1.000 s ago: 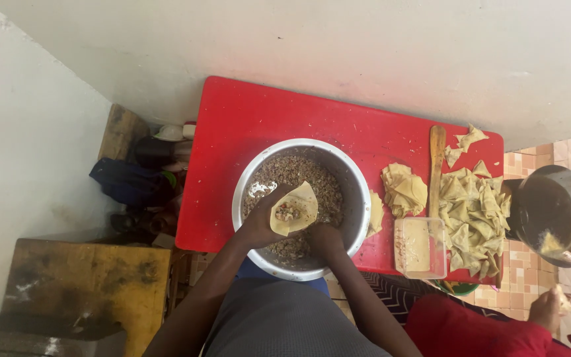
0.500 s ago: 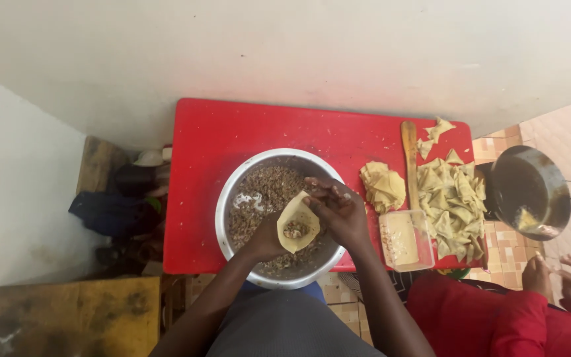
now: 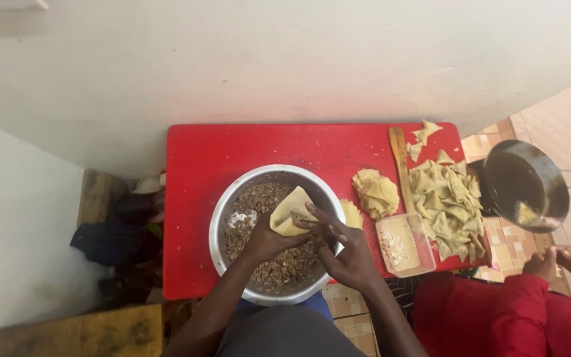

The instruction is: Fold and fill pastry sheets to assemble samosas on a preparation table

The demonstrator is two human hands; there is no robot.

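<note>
A pale dough pocket (image 3: 289,210) is held over a metal bowl (image 3: 222,213) of brown minced filling (image 3: 259,198). My left hand (image 3: 266,242) grips the pocket from below. My right hand (image 3: 340,243) presses its fingers on the pocket's right edge, folding it. The bowl stands on a red table (image 3: 213,155), near its front edge.
On the table's right lie a stack of dough sheets (image 3: 375,192), a wooden stick (image 3: 401,165), a clear tub of paste (image 3: 404,244) and a heap of folded triangles (image 3: 451,201). A dark metal pot (image 3: 527,185) stands beyond. Another person in a red sleeve (image 3: 490,311) sits at right.
The pocket, open with filling showing before, now has its flap turned over. My right hand has moved from above the pocket to its right edge. The camera has shifted.
</note>
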